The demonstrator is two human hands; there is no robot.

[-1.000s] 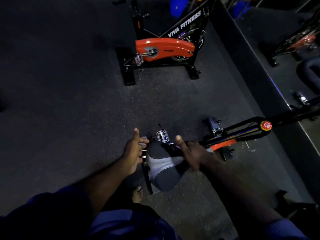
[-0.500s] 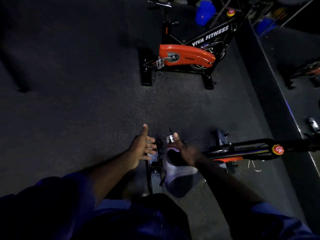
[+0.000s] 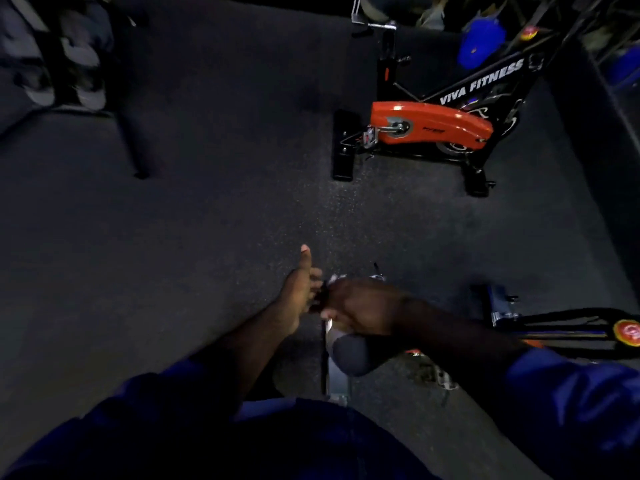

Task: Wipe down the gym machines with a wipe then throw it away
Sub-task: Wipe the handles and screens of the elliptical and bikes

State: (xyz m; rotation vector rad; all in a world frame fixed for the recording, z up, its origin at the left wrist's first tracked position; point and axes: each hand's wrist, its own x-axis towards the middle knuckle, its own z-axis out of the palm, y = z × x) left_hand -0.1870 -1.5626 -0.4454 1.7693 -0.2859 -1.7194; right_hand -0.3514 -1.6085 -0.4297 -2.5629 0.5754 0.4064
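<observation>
Head view looks down on a dark speckled floor [image 3: 207,220], which fills most of the picture. At the upper right stands the far bike [image 3: 429,126], black with an orange cover and the white words VIVA FITNESS on its frame, well apart from me. The near bike [image 3: 561,327] is at the lower right. Its dark frame runs from under my arms to the right edge, where a round red knob [image 3: 627,332] sits on it. My blue sleeve [image 3: 571,386] covers the right upper arm, above this frame.

The saddle [image 3: 349,355] of the near bike, grey and black, shows just below my right hand [image 3: 363,306]. This hand is over the front part of the saddle, with its back turned to the camera. Its fingers are hidden under it, so I cannot tell how much they curl or if they hold something. My left hand [image 3: 298,296] is just beside it on the left. Its thumb [image 3: 305,259] points up and the other fingers reach loosely straight toward the right hand, holding nothing that I can see. The wipe does not show clearly; I cannot tell if it is under the right hand.
</observation>
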